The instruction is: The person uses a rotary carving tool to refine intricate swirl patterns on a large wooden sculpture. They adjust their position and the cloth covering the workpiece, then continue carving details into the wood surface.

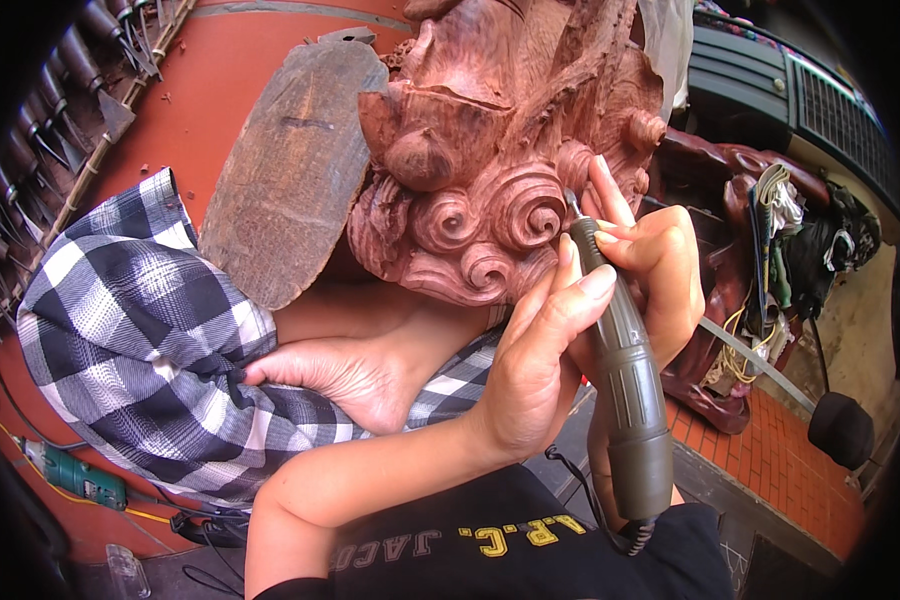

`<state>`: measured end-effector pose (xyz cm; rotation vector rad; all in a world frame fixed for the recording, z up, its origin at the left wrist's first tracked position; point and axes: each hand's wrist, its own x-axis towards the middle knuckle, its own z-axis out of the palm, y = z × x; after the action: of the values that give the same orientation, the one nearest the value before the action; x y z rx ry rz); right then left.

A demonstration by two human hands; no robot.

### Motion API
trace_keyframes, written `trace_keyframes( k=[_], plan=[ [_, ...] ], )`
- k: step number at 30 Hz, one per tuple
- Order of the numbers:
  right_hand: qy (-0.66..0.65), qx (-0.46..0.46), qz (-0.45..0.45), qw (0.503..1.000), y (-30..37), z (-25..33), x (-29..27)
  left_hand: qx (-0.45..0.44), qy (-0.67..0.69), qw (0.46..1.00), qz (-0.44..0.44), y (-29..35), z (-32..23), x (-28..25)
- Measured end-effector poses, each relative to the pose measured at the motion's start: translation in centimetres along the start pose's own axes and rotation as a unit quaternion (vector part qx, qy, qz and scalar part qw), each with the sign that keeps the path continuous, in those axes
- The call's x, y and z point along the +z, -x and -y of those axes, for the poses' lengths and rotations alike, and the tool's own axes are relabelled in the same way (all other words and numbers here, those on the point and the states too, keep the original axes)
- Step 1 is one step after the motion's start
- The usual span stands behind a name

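Note:
A dark grey rotary carving handpiece [632,385] runs diagonally between my hands, its thin metal bit against the reddish wood carving [490,215]. My right hand [665,275] is closed round the tool's front part, one finger stretched toward the carving. From the other side my left hand [535,360] is closed against the tool, with its thumb on the barrel and a fingertip near the bit. Spiral curls cover the carving's near end, and the bit meets it beside the rightmost large spiral. A coiled cord leaves the tool's rear end.
A flat oval wooden board [285,170] leans beside the carving, near my crossed leg in checked cloth [150,340]. Rows of chisels [65,110] line the far left. A green power tool [80,475] lies lower left among cords. Dark red carved furniture [710,390] stands at the right.

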<state>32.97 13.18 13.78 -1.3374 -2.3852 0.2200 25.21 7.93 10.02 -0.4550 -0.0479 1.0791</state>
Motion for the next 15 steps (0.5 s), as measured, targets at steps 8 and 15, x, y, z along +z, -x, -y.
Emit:
trace_keyframes(
  k=[8,15],
  plan=[
    [-0.004,-0.001,0.017,1.000,0.4,-0.2,-0.5,-0.020,-0.007,1.000,-0.015,0.5,0.4,-0.1],
    [-0.052,0.010,-0.056,0.997,1.3,-0.2,-0.2,-0.008,-0.058,0.998,0.009,0.4,0.7,-0.1]
  ],
)
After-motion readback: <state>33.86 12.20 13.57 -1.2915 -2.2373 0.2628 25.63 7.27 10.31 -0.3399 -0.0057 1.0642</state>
